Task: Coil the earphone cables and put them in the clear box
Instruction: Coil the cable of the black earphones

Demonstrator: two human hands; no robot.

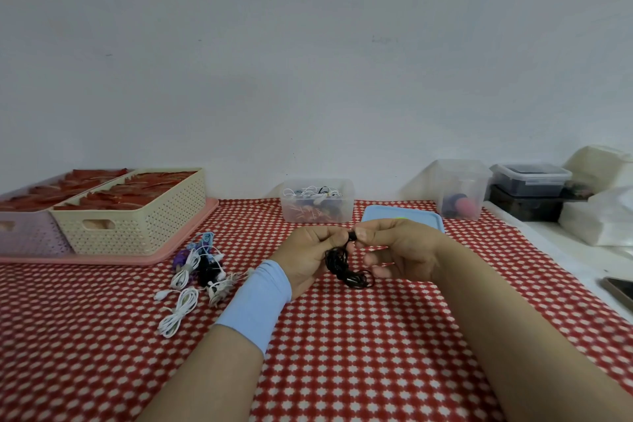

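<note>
Far left: a cream perforated basket and a lilac basket stand side by side on a pink tray. Far right: a dark lidded container sits on a black box. A red checked cloth lies beneath.

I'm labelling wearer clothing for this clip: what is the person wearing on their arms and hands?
The left hand is bare, with a light blue fabric band around the wrist and lower forearm. The right hand and forearm are bare, no sleeve. No gloves, watch or rings show.
</note>
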